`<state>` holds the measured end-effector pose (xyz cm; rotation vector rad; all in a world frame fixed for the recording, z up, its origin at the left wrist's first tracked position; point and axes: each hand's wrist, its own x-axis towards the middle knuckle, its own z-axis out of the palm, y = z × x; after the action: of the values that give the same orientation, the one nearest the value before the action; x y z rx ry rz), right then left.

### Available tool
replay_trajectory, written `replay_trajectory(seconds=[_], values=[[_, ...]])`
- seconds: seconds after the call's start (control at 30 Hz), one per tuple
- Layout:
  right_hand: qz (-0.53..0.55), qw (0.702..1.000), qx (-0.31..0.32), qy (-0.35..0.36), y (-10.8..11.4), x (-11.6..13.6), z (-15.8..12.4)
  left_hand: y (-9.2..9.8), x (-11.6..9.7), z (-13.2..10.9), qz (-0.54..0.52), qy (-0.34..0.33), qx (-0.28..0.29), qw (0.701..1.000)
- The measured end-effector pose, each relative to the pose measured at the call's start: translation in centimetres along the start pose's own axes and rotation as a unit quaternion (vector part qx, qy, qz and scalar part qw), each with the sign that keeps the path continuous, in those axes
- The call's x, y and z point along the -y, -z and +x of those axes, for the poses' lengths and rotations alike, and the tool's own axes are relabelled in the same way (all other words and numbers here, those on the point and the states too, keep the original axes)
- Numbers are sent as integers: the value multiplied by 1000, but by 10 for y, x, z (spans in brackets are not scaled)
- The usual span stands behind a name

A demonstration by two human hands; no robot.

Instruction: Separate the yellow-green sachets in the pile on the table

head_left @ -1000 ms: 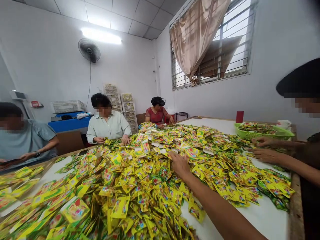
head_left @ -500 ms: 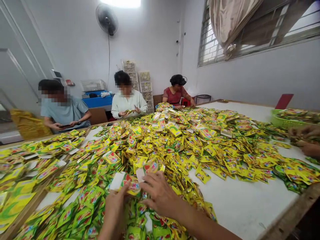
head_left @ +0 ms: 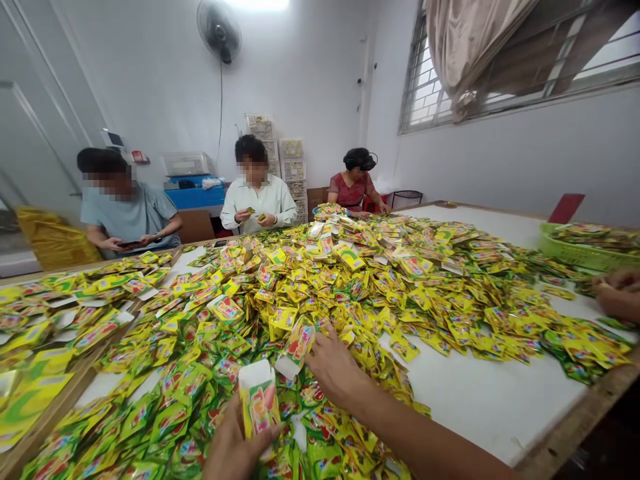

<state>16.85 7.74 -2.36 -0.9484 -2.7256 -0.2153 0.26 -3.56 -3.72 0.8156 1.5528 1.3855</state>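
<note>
Over heaped packets [head_left: 173, 417] on the table [head_left: 470, 400], the left hand [head_left: 235, 443] curls round a box [head_left: 259, 400]; the right hand [head_left: 335, 370] pinches a second box [head_left: 296, 348]. Beyond, a green basket [head_left: 585, 257] holds packets; farther, crates [head_left: 293, 172] stand stacked.

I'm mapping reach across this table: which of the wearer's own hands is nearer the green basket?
Right. The right hand is left of the green basket and lower in view; the left hand is farther left and lower again.
</note>
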Motion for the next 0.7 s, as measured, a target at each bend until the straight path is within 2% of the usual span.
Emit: replay_trajectory(seconds=[0.13,0.23,0.37,0.47,0.57,0.63,0.7], values=[[26,1000,-4,4,21,-2,-1,13,-3,4,-5,3,-13,1000],[165,984,-54,-41,31,-1,-4,29,-7,7,37,6,23,999],[381,915,-57,-117,22,5,-2,39,-6,8,14,29,70,997],[454,874,-78,-156,17,8,5,39,-6,7,-21,44,64,997],[497,844,-93,-178,16,0,15,38,-12,5,-30,39,37,998],[466,858,-83,-201,14,-11,22,39,-16,5,-26,32,29,999],[356,901,-93,-232,11,-22,27,40,-19,6,-6,42,35,998]])
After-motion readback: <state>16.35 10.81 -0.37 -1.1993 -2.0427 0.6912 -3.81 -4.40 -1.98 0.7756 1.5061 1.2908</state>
